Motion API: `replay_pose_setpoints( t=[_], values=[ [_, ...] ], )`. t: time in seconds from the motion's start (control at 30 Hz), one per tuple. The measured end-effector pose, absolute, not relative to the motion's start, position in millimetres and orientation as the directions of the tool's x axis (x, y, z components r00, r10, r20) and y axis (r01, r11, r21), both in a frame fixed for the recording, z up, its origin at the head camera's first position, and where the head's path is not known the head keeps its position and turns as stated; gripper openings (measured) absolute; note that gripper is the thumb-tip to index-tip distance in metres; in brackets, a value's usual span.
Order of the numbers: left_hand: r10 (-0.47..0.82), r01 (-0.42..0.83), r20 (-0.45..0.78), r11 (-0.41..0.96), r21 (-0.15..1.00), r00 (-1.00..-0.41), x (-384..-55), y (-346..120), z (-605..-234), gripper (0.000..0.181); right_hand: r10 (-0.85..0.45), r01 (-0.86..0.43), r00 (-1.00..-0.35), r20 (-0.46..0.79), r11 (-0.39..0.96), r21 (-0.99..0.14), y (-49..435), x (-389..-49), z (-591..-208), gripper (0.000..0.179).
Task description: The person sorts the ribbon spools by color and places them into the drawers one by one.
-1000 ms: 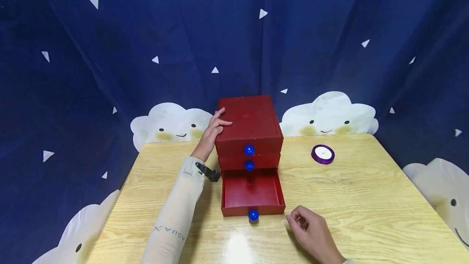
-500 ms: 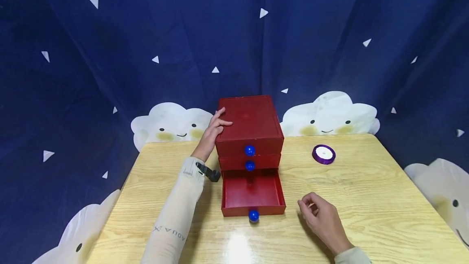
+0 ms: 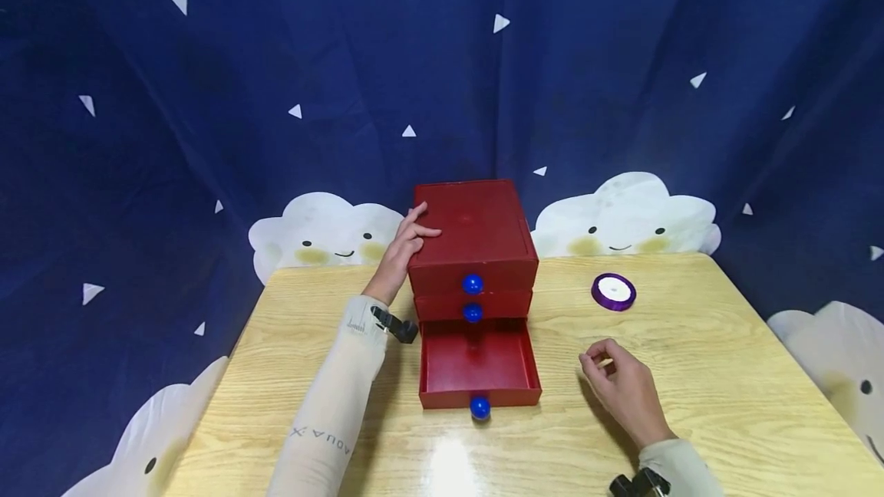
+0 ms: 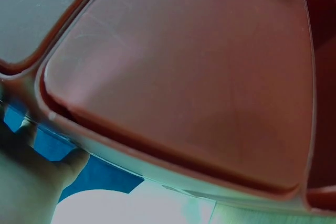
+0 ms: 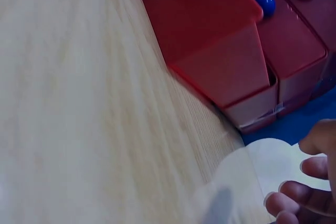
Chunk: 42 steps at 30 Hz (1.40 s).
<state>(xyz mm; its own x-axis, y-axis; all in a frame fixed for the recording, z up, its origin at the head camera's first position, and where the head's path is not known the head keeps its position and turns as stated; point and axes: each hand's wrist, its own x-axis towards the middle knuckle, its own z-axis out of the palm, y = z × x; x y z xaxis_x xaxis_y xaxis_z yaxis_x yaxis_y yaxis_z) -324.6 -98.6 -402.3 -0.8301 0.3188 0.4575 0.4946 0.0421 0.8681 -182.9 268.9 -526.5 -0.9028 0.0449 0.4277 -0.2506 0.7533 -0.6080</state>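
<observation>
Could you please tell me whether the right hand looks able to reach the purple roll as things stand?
Probably yes: the right hand appears empty, nothing stands between it and the purple roll in the head view, and the open drawer lies off to one side.

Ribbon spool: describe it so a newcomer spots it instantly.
On the wooden table, start at the red three-drawer unit. In the head view, look right of it, past the right hand, toward the table's back edge, to the ribbon spool lying flat. It's purple with a white face, unlike the red unit and its blue knobs.
</observation>
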Motion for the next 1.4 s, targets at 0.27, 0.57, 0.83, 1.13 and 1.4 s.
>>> replay_pose_setpoints(
  t=[0.27, 0.57, 0.83, 1.13, 1.4],
  values=[
    [0.331, 0.493, 0.453, 0.042, 0.869, -0.828, -317, -98, -395, 0.037, 0.078, -0.19, -0.919, 0.387, 0.773, -0.606, 278, -198, -525, 0.011],
    [0.333, 0.495, 0.458, 0.031, 0.868, -0.824, -317, -98, -395, 0.037, 0.093, -0.16, -0.925, 0.37, 0.785, -0.598, 291, -212, -521, 0.021],
    [0.333, 0.498, 0.461, 0.029, 0.867, -0.823, -317, -99, -396, 0.037, 0.114, -0.133, -0.928, 0.355, 0.789, -0.6, 299, -227, -518, 0.03],
    [0.331, 0.49, 0.457, 0.021, 0.871, -0.826, -318, -100, -398, 0.037, 0.165, -0.059, -0.935, 0.314, 0.801, -0.596, 313, -244, -522, 0.045],
    [0.336, 0.508, 0.475, 0.014, 0.861, -0.813, -318, -100, -397, 0.036, 0.184, -0.037, -0.935, 0.303, 0.799, -0.601, 321, -256, -528, 0.062]
  ],
)
